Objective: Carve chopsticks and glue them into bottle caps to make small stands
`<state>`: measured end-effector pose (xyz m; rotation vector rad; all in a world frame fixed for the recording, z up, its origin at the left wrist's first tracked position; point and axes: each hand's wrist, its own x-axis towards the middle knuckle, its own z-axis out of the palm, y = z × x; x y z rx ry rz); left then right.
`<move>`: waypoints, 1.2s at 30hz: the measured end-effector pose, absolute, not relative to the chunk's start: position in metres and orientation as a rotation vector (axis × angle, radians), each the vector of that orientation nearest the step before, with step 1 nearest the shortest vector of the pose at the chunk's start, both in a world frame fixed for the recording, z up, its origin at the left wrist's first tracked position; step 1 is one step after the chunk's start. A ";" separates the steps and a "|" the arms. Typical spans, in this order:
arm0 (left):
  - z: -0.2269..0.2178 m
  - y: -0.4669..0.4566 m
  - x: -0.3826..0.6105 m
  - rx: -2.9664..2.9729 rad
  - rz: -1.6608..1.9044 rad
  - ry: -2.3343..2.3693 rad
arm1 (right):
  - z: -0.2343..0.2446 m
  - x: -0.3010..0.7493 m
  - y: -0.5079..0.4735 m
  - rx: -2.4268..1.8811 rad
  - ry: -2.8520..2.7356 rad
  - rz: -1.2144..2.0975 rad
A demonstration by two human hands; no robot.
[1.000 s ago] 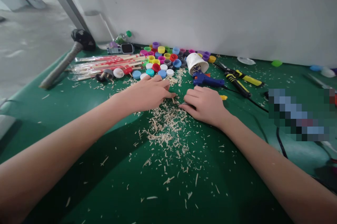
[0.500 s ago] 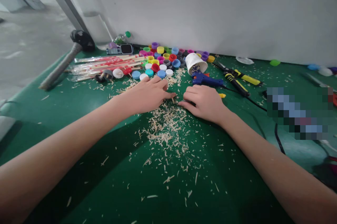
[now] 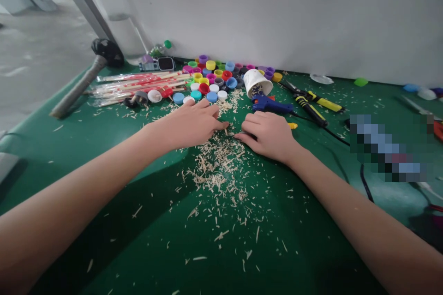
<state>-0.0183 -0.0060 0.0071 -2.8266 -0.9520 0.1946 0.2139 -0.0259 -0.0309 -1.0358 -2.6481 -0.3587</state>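
Both my hands rest palm down on the green table (image 3: pixel 104 147), at the far edge of a heap of pale wood shavings (image 3: pixel 218 165). My left hand (image 3: pixel 192 124) has its fingers pressed together, thumb tip pointing right toward a short wooden stub (image 3: pixel 226 131) between the hands. My right hand (image 3: pixel 269 133) is curled, index fingertip on the cloth beside the stub, with something small and dark under the fingers that I cannot name. A blue glue gun (image 3: pixel 272 106) lies just beyond my right hand, below a tipped white paper cup (image 3: pixel 256 81).
Several coloured bottle caps (image 3: pixel 214 75) cluster at the back by the white wall. Wrapped chopsticks (image 3: pixel 138 85) and a hammer (image 3: pixel 83 82) lie at the left. Yellow-handled pliers (image 3: pixel 316 105) and a black cable (image 3: pixel 363 175) lie at the right.
Both hands stay in the same place over the shavings; only the view shifts a little.
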 end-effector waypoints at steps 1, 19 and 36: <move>0.007 -0.006 -0.018 -2.829 0.195 -0.951 | -0.031 0.214 -0.026 -1.019 -2.659 -0.351; 0.003 -0.010 -0.017 -2.793 0.227 -0.950 | -0.034 0.215 -0.031 -1.081 -2.570 -0.449; 0.000 -0.011 -0.015 -2.779 0.225 -0.955 | -0.032 0.214 -0.028 -1.091 -2.621 -0.477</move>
